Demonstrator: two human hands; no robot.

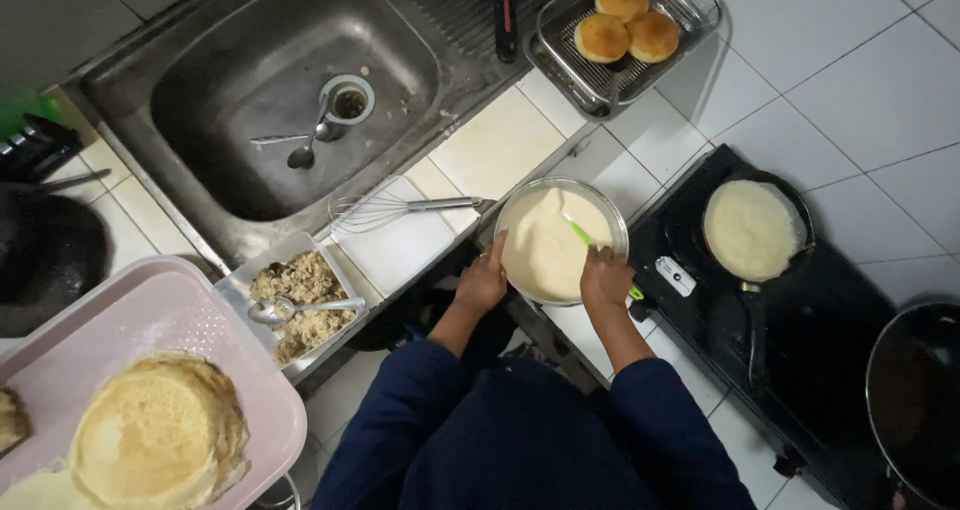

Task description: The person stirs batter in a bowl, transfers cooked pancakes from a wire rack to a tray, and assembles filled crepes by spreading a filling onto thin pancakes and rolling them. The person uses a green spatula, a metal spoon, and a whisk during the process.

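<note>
Steadying the glass batter bowl [520,210] at its rim, the left hand [483,280] is pressed against it; a green spatula [583,236] is gripped by the right hand [606,278]. Bowl sits beside the stove [800,350], whose pan [752,232] is filled with a crepe.

A round clear glass bowl [561,241] sits upright on a white tiled counter, between a steel sink on one side and a black stove on the other. It is filled nearly to the rim with pale cream batter [545,250], smooth and unbroken on top. A bright green spatula [583,236] stands tilted in the batter at the bowl's right side, its head dipped in and its handle end poking out below the grip. The left hand [483,282] rests against the bowl's near left rim, fingers touching the glass. The right hand [606,278] is closed around the spatula handle at the bowl's near right rim.
</note>
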